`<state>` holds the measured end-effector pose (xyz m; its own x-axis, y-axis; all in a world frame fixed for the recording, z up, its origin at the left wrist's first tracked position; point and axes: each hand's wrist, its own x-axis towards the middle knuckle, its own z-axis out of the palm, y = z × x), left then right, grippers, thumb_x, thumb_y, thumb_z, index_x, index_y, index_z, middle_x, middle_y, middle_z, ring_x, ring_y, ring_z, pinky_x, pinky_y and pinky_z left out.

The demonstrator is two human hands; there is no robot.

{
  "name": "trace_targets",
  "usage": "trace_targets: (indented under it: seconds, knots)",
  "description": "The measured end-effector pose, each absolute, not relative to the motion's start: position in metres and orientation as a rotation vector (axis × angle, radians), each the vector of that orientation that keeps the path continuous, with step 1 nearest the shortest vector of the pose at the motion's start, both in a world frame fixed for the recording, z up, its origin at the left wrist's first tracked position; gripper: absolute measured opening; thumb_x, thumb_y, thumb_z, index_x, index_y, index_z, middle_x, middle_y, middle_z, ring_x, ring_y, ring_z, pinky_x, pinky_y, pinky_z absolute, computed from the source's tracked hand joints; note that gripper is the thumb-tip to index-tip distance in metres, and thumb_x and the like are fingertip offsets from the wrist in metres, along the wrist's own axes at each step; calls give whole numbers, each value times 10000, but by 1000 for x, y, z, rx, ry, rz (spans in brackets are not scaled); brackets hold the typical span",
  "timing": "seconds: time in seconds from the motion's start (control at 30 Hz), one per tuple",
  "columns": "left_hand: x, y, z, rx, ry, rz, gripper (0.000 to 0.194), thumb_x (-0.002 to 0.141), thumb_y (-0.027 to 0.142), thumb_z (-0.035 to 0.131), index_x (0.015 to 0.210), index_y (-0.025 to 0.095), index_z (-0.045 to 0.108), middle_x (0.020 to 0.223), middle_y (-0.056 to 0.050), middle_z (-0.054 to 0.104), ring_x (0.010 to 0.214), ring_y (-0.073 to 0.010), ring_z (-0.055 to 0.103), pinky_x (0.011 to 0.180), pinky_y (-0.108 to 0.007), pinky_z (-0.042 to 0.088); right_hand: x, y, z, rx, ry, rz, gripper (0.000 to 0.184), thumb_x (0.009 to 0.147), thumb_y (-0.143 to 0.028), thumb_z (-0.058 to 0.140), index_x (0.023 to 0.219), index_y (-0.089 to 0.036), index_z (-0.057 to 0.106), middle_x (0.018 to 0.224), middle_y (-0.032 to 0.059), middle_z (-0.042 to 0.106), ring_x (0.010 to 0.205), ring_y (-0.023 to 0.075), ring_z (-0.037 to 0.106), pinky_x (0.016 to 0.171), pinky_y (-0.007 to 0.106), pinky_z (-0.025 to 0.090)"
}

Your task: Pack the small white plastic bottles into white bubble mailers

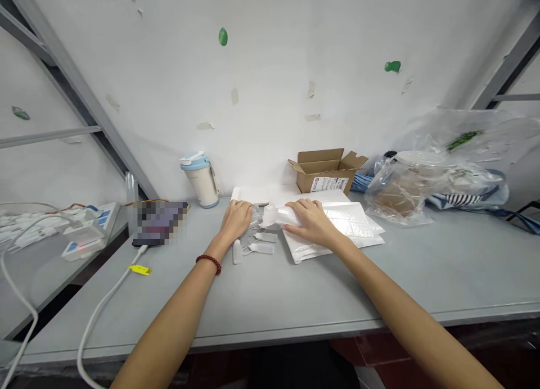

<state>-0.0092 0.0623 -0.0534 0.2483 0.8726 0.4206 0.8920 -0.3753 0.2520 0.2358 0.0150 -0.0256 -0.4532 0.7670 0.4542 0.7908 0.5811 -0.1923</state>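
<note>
My left hand (239, 219) is closed, its fingers curled over small clear plastic pieces (255, 213) on the grey table. My right hand (311, 220) wraps around a soft white wrapped bundle (274, 216), whose crumpled end points toward my left hand. Just below the hands lie several small translucent white tags with loops, among them one tag (262, 248) lying sideways and an upright-pointing one (237, 252). White bubble mailers (350, 223) are stacked beneath and right of my right hand. Behind my left hand a white roll or strip (236, 194) is partly hidden.
An open cardboard box (324, 178) stands at the back. Left of it are a cream tumbler with a blue lid (202, 181) and a blurred-out phone (160, 223) on a white cable (109, 293). Clear plastic bags (405, 192) are heaped at right. A power strip (90, 231) sits far left.
</note>
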Motion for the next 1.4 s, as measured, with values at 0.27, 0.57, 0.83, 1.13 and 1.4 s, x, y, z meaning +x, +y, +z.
trace_targets:
  seconds: [0.27,0.57,0.83,1.13,1.4]
  knots:
    - [-6,60,-55,-2421,-1791,-789,354,900,269,333,996,178,661,1020,-109,679,1009,-292,491,874,-424,396,235,15,-25,-1235,-2314,-78,438,818,-473,558,1170,-215,518,1052,104,614,1028,267,524,881,402,317]
    - [-5,61,-54,-2452,-1729,-867,376,889,222,334,1122,151,619,1131,-99,643,1079,-264,490,953,-401,383,235,14,-24,-1231,-2318,-52,434,825,-465,547,1165,-196,524,1025,106,605,1006,271,518,890,417,306]
    - [-7,64,-56,-2496,-1689,-878,389,877,218,330,1101,149,640,1111,-100,657,1094,-253,531,977,-393,392,234,13,-23,-1260,-2329,-24,478,809,-465,582,1185,-176,518,1061,113,592,1017,273,510,893,412,302]
    - [5,66,-44,-2726,-1621,-661,457,937,352,232,1110,155,606,1127,-103,649,1077,-229,568,951,-368,412,234,14,-24,-1266,-2330,-32,482,810,-468,585,1186,-174,515,1062,110,598,1025,268,510,897,406,297]
    - [16,74,-27,-2425,-2045,-215,525,923,437,229,1060,137,638,1132,-189,647,1088,-327,570,899,-431,400,233,14,-23,-1271,-2334,1,473,816,-458,583,1184,-169,517,1064,112,601,1032,263,507,908,412,290]
